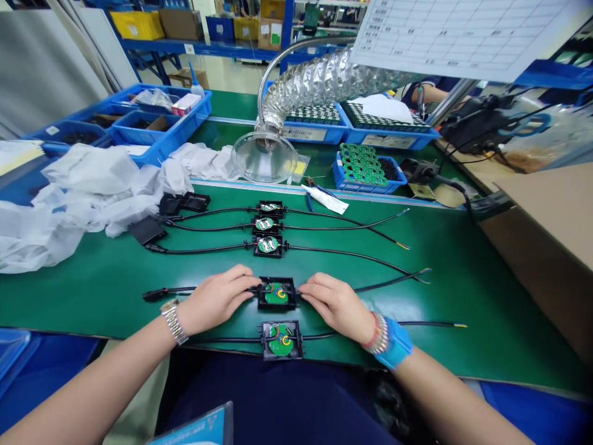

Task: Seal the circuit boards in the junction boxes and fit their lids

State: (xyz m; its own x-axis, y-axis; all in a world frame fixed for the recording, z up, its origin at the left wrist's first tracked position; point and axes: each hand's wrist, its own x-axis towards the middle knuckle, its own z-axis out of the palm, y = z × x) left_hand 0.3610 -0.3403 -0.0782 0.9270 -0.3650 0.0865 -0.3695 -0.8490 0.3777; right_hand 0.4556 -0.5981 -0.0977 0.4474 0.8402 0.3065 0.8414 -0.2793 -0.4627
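In front of me lies a small open black plastic box [278, 307] with a round green circuit board [273, 295] inside. A black cable [384, 283] leads out of both its sides. My left hand [217, 295] pinches that cable close by the box's left wall. On the opposite side, the fingertips of my right hand [337, 304] are closed on the cable at the right wall. Nearer the table edge sits a second open box [266, 354] with a similar board and cable. Farther back, three more boxes [269, 246] with cables are lined up, their boards showing white patches.
White wrapped parcels [97, 170] and black covers [148, 230] are at left. Behind stand a fume extraction hood [265, 162], a white tube [327, 199], pliers [309, 201] and a blue bin [340, 179] of green boards. A cardboard box [546, 247] stands at right.
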